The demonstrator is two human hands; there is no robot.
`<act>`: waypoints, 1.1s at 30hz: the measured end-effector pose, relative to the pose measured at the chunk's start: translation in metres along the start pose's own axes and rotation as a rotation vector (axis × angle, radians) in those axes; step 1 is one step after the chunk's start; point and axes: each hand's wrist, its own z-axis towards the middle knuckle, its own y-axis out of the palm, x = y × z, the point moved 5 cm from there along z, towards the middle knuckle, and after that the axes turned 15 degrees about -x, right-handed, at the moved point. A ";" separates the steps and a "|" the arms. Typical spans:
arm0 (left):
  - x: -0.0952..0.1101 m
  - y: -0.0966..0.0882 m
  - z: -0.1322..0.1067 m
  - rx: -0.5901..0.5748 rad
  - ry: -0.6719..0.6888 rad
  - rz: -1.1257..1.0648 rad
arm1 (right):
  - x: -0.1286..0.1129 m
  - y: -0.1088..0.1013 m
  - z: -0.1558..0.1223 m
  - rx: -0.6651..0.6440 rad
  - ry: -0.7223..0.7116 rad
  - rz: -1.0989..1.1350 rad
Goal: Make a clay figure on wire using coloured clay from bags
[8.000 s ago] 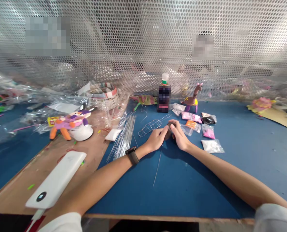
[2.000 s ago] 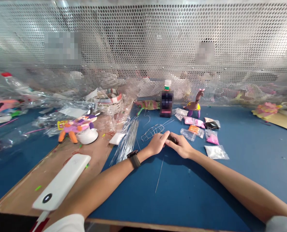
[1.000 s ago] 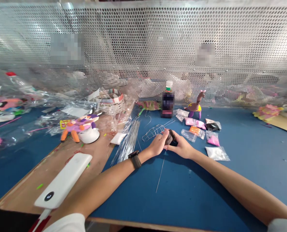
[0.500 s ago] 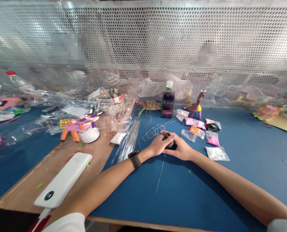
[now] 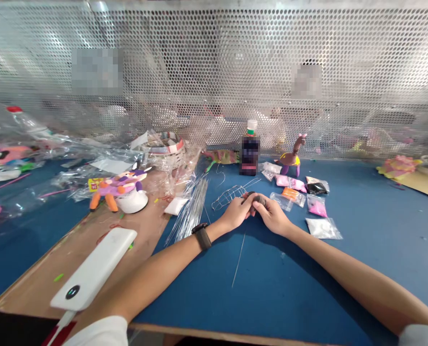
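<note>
Pinching a small brown clay lump (image 5: 257,198) between left hand (image 5: 236,214) and right hand (image 5: 273,216), the person seems mid-shaping, the bare wire frame (image 5: 228,196) just beyond the left hand uncovered.

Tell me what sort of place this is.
Likely a craft workbench for clay figures: both hands, left hand and right hand, press a dark clay lump, beside clay packets, wires and a finished figure.

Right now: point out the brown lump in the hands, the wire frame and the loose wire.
brown lump (image 5: 259,198), head view, its top between the fingertips
wire frame (image 5: 229,196), head view, mid-cage
loose wire (image 5: 237,261), head view, mid-length
</note>
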 end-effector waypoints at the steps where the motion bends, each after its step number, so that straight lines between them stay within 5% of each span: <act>1: 0.001 0.000 0.000 0.001 0.009 0.015 | 0.000 -0.001 0.000 0.018 -0.003 0.021; 12: 0.003 0.012 -0.007 -0.164 0.078 0.088 | 0.035 -0.016 0.003 0.328 0.176 0.380; 16: 0.004 0.017 -0.008 -0.255 0.100 0.098 | 0.028 -0.013 -0.001 0.219 0.118 0.368; 24: -0.010 0.016 -0.006 -0.285 0.078 0.059 | -0.001 0.008 -0.006 -0.215 -0.073 0.431; 33: -0.020 0.016 0.001 -0.297 0.084 -0.004 | 0.008 0.011 0.003 -0.081 0.045 0.358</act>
